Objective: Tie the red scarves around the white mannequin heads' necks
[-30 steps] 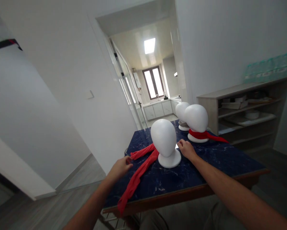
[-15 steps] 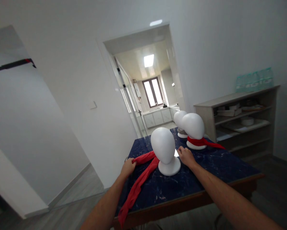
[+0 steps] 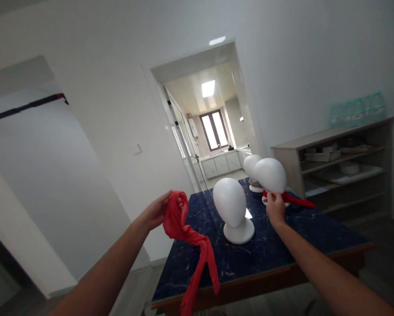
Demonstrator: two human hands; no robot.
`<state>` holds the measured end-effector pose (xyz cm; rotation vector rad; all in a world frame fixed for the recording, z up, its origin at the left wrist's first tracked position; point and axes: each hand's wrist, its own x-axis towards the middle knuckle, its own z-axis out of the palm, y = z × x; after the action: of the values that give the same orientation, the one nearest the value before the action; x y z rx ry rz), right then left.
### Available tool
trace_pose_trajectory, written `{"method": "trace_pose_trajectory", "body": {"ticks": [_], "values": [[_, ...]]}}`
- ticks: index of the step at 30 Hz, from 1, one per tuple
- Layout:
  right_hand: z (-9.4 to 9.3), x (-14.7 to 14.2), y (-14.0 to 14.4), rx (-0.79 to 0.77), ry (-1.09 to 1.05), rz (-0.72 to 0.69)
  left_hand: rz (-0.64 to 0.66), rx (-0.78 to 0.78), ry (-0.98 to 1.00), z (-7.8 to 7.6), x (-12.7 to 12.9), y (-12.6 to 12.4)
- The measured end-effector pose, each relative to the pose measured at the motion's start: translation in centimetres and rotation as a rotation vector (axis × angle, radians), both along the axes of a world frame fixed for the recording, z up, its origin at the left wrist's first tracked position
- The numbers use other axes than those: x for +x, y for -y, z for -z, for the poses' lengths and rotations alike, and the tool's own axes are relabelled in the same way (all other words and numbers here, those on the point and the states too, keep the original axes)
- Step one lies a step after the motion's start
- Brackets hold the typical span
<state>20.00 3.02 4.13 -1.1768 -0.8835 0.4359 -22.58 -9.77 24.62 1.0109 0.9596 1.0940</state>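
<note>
A long red scarf [image 3: 177, 219] is gathered in my left hand [image 3: 160, 210], lifted beyond the table's left side. Its loose ends trail over the blue tabletop and hang past the front edge. The nearest white mannequin head [image 3: 230, 204] stands upright between my hands, with its neck bare. My right hand [image 3: 276, 208] has its fingers curled together, in front of the neck of a second mannequin head [image 3: 271, 175]. That head wears a darker red scarf [image 3: 298, 201], one end stretching right. Whether my right fingers touch this scarf is hard to tell.
The dark blue marbled table [image 3: 249, 267] has a wooden edge. A third mannequin head [image 3: 250, 166] stands at the back, partly hidden. To the right is a shelf unit [image 3: 285, 169] with water bottles [image 3: 358, 112] on top. A doorway opens behind the table.
My left hand has pulled the red scarf away from the nearest head's neck, up and to the left. My right hand has moved right, toward the second head.
</note>
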Motion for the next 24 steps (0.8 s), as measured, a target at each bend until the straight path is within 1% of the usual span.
{"method": "trace_pose_trajectory", "body": {"ticks": [1, 2, 3, 4, 5, 6, 8, 9, 10, 11, 14, 17, 20, 22, 24], "values": [[-1.2, 0.1, 1.2, 0.089, -0.072, 0.042, 0.025, 0.023, -0.005, -0.9, 0.7, 0.8], [-2.4, -0.1, 2.7, 0.185, -0.098, 0.057, 0.048, 0.05, -0.009, -1.7, 1.5, 1.5], [-3.7, -0.6, 4.5, 0.282, -0.091, 0.047, 0.076, 0.07, -0.015, -2.3, 2.5, 2.2], [-5.0, -1.2, 6.5, 0.37, -0.067, 0.007, 0.107, 0.086, -0.018, -2.9, 3.7, 2.8], [-6.2, -2.1, 8.5, 0.438, -0.02, -0.079, 0.142, 0.1, -0.018, -3.4, 5.0, 3.4], [-7.4, -3.1, 10.5, 0.481, 0.052, -0.219, 0.175, 0.112, -0.011, -3.9, 6.5, 3.8], [-9.4, -5.2, 13.9, 0.506, 0.213, -0.544, 0.228, 0.155, 0.018, -4.6, 9.7, 4.7], [-10.3, -6.2, 15.2, 0.495, 0.271, -0.664, 0.251, 0.174, 0.031, -5.0, 11.4, 5.1], [-11.0, -7.0, 16.2, 0.478, 0.307, -0.734, 0.271, 0.194, 0.048, -5.3, 13.0, 5.6], [-11.6, -7.7, 16.9, 0.458, 0.327, -0.764, 0.291, 0.212, 0.068, -5.6, 14.6, 6.0], [-12.9, -8.4, 17.6, 0.414, 0.316, -0.716, 0.336, 0.243, 0.12, -6.4, 18.7, 7.5], [-14.1, -7.7, 17.2, 0.416, 0.307, -0.694, 0.374, 0.268, 0.138, -7.0, 21.9, 8.7], [-15.4, -6.0, 16.4, 0.423, 0.366, -0.652, 0.414, 0.304, 0.171, -7.5, 24.2, 9.6], [-16.0, -4.6, 15.9, 0.415, 0.423, -0.628, 0.43, 0.324, 0.209, -7.8, 25.3, 9.9], [-16.1, -3.1, 15.2, 0.343, 0.434, -0.671, 0.428, 0.339, 0.241, -8.2, 26.0, 9.9]]}}
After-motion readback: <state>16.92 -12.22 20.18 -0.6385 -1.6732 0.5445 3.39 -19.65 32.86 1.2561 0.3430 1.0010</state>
